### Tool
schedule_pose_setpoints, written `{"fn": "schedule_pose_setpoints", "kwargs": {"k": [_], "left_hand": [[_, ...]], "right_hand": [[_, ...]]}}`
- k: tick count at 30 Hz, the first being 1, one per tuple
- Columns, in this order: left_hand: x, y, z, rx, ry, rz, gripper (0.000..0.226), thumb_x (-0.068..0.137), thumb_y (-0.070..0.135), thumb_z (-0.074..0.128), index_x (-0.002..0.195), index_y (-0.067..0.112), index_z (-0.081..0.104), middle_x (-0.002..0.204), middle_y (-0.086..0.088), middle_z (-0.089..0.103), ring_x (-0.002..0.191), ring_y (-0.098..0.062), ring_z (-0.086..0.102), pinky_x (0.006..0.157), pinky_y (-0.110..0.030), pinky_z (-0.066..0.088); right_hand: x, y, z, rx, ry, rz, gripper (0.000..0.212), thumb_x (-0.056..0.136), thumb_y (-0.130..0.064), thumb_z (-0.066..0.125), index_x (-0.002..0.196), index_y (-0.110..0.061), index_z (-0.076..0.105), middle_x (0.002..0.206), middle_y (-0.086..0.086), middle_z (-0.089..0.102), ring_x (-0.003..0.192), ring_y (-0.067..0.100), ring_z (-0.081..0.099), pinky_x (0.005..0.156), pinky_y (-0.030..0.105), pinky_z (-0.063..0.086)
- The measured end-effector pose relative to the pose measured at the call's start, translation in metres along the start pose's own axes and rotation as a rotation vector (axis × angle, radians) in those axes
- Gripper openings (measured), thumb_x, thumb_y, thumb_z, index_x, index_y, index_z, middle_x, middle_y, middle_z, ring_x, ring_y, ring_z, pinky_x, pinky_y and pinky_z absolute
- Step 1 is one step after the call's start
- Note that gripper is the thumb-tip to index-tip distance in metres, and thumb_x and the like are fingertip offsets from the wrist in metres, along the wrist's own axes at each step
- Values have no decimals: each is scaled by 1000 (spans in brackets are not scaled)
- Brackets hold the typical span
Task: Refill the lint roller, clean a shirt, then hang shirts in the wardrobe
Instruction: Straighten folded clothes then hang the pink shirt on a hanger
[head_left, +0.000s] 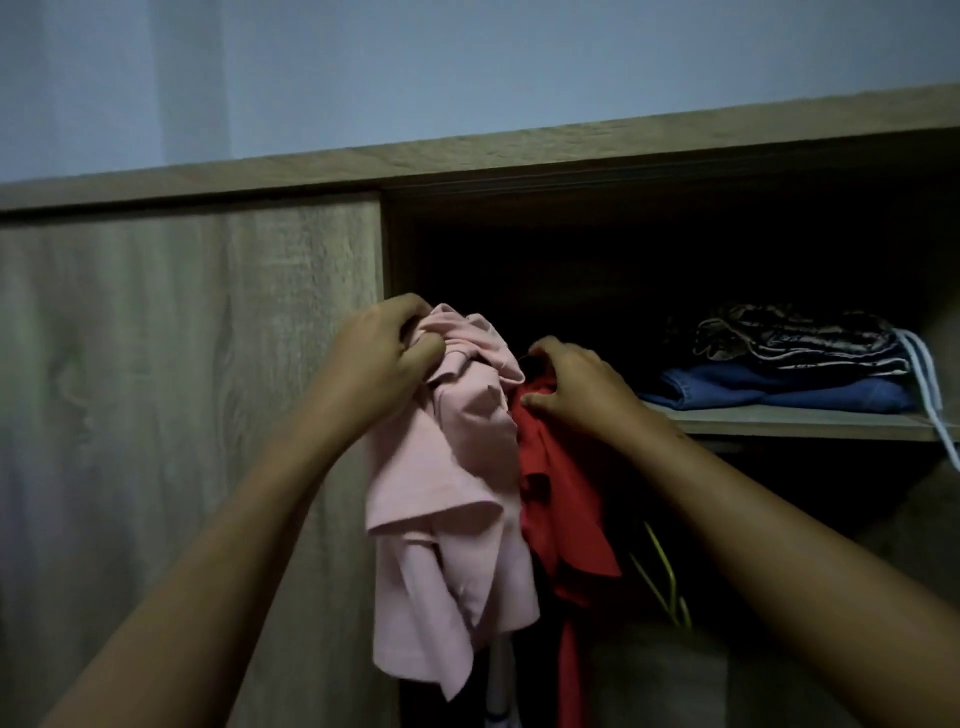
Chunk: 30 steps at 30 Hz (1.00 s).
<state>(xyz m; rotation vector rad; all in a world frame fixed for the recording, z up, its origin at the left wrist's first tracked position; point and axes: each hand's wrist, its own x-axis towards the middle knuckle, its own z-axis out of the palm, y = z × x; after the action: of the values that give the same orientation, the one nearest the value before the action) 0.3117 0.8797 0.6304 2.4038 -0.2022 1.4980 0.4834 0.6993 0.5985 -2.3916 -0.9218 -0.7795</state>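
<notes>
At the far left we face the closed wardrobe door (192, 415), a flat panel of pale, matt wood-grain laminate. Beside its edge the open compartment is dark. Our left hand (384, 348) is clenched round the bunched top of the pink shirt (457, 467), held up at the compartment's mouth just inside the door edge. It is a soft, thick knit, crumpled at the collar, its short sleeve folding outward and the body hanging in loose pleats. Touching it on the right hangs the red shirt (556, 493), thinner and limper, and our right hand (576, 384) curls its fingers over that shirt's top, thumb pressing the cloth. We cannot tell whether a hanger hook lies under them, and the rail is lost in shadow. We judge the step to be hanging the pink shirt beside the red one. To do it well we should hold the red shirt aside to open a gap, feel for the rail rather than trust our eyes, and then shake out the collar so the knit drops flat. Lower right, a thin yellow-green hanger (660, 566) slants in the dark. Farther right a laminate shelf (779, 423) carries folded blue jeans (779, 389), a glossy patterned garment (789, 338) and a dangling white cord (930, 384).
</notes>
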Motion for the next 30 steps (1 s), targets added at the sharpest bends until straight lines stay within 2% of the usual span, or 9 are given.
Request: {"fn": "schedule_pose_setpoints", "kwargs": {"k": [3, 6, 8, 10, 13, 18, 24, 27, 30], "left_hand": [[-10, -3, -15, -48, -63, 52, 37, 74, 37, 49, 93, 14, 72, 77, -1, 70, 71, -21, 63, 61, -31, 45], [-25, -5, -21, -103, -165, 64, 29, 74, 30, 56, 93, 16, 73, 76, 0, 70, 71, -22, 65, 65, -39, 52], [-37, -6, -22, -148, -237, 70, 25, 70, 22, 61, 91, 15, 74, 73, -2, 69, 67, -20, 63, 63, -38, 51], [-48, -11, -23, -192, -307, 52, 23, 67, 19, 64, 88, 15, 73, 73, -2, 69, 64, -17, 62, 62, -35, 51], [-60, -28, -21, -293, -379, -28, 17, 70, 22, 72, 85, 16, 70, 75, -6, 68, 69, -27, 67, 66, -44, 58], [-72, -42, -22, -479, -318, -134, 21, 83, 30, 82, 85, 11, 74, 79, -7, 75, 73, -16, 69, 75, -44, 57], [-69, -49, -20, -399, -96, -316, 29, 91, 41, 70, 100, 13, 69, 88, -7, 72, 75, -25, 70, 57, -38, 56], [-66, -39, -15, -554, -268, -559, 64, 78, 76, 55, 82, 13, 67, 72, -2, 64, 56, -20, 58, 52, -30, 47], [-63, -26, -5, -830, -516, -702, 68, 67, 86, 59, 70, 19, 59, 64, -9, 48, 59, -20, 41, 55, -28, 29]], "right_hand": [[2, -17, -2, 68, 34, -35, 84, 75, -45, 77, 145, -36, 30, 132, 11, 53, 121, 29, 54, 95, 44, 51], [-2, -43, -3, 107, -16, -118, 63, 85, -40, 67, 140, -47, 37, 124, 8, 54, 111, 27, 56, 86, 37, 50], [-4, -61, -3, 112, -18, -149, 15, 88, -42, 58, 102, -46, 60, 105, -1, 61, 94, 22, 61, 72, 29, 45], [-7, -74, -1, 192, -8, -147, 16, 88, -35, 58, 72, -35, 59, 86, -4, 64, 80, 18, 62, 63, 28, 44], [-11, -79, 7, 488, 65, -106, 11, 89, -20, 61, 87, -22, 71, 87, -3, 73, 85, 14, 68, 76, 32, 55], [-21, -83, 12, 856, 168, -83, 23, 91, -2, 58, 100, -12, 77, 98, 2, 77, 97, 15, 71, 85, 28, 56], [-44, -73, 2, 765, 262, -290, 28, 84, -1, 72, 112, -6, 74, 110, 2, 75, 106, 12, 70, 92, 28, 55], [-60, -67, -5, 792, 305, -332, 29, 81, 3, 75, 110, -2, 74, 110, 7, 74, 107, 16, 70, 93, 31, 55], [-77, -69, -1, 775, 258, -426, 27, 77, 4, 79, 104, -1, 75, 105, 7, 74, 102, 13, 71, 92, 28, 54]]}}
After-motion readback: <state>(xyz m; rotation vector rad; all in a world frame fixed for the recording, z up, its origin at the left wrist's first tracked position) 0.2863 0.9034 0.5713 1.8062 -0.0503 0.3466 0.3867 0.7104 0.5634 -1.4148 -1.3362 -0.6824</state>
